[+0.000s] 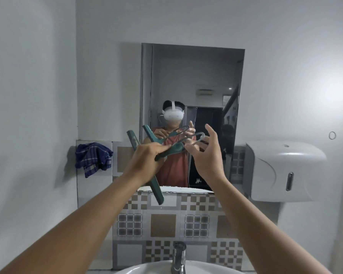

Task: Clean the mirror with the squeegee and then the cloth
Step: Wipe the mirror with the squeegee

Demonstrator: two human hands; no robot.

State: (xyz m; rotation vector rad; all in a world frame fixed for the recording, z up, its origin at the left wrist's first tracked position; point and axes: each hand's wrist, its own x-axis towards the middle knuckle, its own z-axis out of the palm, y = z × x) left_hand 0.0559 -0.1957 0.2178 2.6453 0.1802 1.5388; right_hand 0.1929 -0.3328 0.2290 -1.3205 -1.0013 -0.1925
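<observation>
A rectangular mirror (194,80) hangs on the white wall above a tiled strip. My left hand (147,159) grips a teal squeegee (157,189) at the neck of its handle, blade slanting from upper left to lower right in front of the mirror's lower left corner. The handle's looped end (196,135) points right. My right hand (206,155) is just right of the handle, fingers spread, fingertips near the loop but not closed on it. A blue checked cloth (93,158) hangs on the ledge left of the mirror.
A white paper-towel dispenser (281,171) is mounted on the wall right of the mirror. Below are a chrome tap (178,256) and the rim of a white basin (147,268). Patterned tiles (162,222) cover the wall under the mirror.
</observation>
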